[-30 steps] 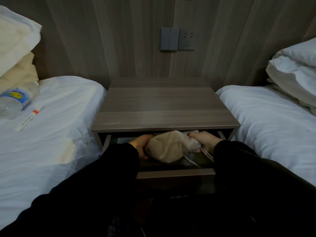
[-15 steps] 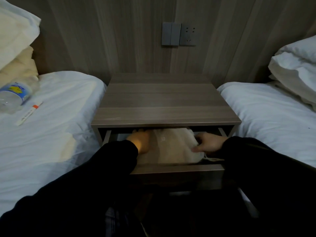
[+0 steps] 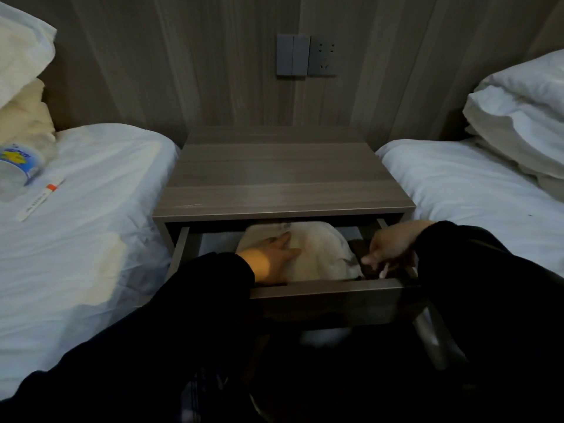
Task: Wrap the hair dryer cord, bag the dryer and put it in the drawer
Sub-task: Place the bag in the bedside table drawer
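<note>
A cream cloth bag (image 3: 320,254) holding the hair dryer lies inside the open drawer (image 3: 329,290) of the wooden nightstand (image 3: 283,178). The dryer and its cord are hidden by the cloth. My left hand (image 3: 274,254) lies flat on the bag's left side, fingers stretched out and holding nothing. My right hand (image 3: 389,248) hovers at the drawer's right end, just right of the bag. Its fingers are curled down around the bag's white drawstring (image 3: 383,271).
White beds flank the nightstand, the left bed (image 3: 91,239) and the right bed (image 3: 473,193). A water bottle (image 3: 18,166) and a thin white packet (image 3: 41,198) lie on the left bed. Pillows (image 3: 518,117) are stacked at the right. A switch and socket (image 3: 306,55) sit on the wall.
The bag went from above the drawer down into it and further back. My left hand moved onto its top. My right hand shifted right, off the bag to the drawstring.
</note>
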Tool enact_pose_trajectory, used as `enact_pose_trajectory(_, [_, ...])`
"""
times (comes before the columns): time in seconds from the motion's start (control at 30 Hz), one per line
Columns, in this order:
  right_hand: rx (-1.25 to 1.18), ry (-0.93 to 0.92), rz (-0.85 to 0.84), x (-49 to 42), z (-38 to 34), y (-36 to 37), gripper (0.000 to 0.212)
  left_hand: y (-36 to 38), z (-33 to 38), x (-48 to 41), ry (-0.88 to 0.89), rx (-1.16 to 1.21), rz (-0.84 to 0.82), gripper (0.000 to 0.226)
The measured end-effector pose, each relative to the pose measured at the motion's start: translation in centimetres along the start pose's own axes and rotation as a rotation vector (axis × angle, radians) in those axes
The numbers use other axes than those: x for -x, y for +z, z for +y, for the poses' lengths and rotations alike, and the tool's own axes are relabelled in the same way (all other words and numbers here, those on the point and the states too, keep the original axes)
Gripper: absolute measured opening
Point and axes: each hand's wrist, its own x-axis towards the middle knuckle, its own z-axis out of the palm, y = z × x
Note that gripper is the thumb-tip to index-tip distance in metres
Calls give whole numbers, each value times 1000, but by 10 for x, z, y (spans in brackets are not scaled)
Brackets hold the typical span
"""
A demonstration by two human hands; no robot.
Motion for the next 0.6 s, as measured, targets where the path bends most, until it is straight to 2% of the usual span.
enact_pose_trajectory(0.07, [65, 6, -126, 1, -2, 2, 30, 1, 0, 1, 0, 18, 10, 77])
enact_pose_trajectory(0.1, [96, -13, -138, 1, -2, 6, 28, 1, -1, 2, 3, 26, 18, 77])
enact_pose_trajectory(0.17, [-16, -108, 11, -6, 3, 13, 18, 3, -2, 1, 6, 42, 27, 77])
enact_pose_trajectory(0.2, [-206, -154, 108, -10, 4, 17, 16, 3, -2, 1, 2, 51, 26, 77])
enact_pose_trajectory(0.27, [-485, -190, 324, -20, 6, 23, 27, 3, -1, 0, -3, 61, 35, 75])
enact_pose_trajectory(0.33, [-451, -128, 472, -29, -1, 30, 31, 1, 1, 1, -4, 71, 48, 74])
enact_pose_trajectory(0.37, [-440, -114, 456, -33, -7, 33, 28, 0, 2, 2, 0, 82, 50, 73])
enact_pose_trajectory(0.43, [-437, -120, 270, -36, -17, 38, 15, -3, 0, 7, 16, 117, 52, 71])
enact_pose_trajectory(0.5, [-386, -161, 191, -31, -23, 36, 33, -7, -4, 16, 24, 196, 78, 67])
enact_pose_trajectory(0.53, [-344, -187, 256, -25, -26, 34, 41, -9, -7, 22, 21, 246, 85, 65])
enact_pose_trajectory(0.6, [-236, -179, 590, -11, -26, 35, 49, -14, -9, 35, 22, 312, 45, 63])
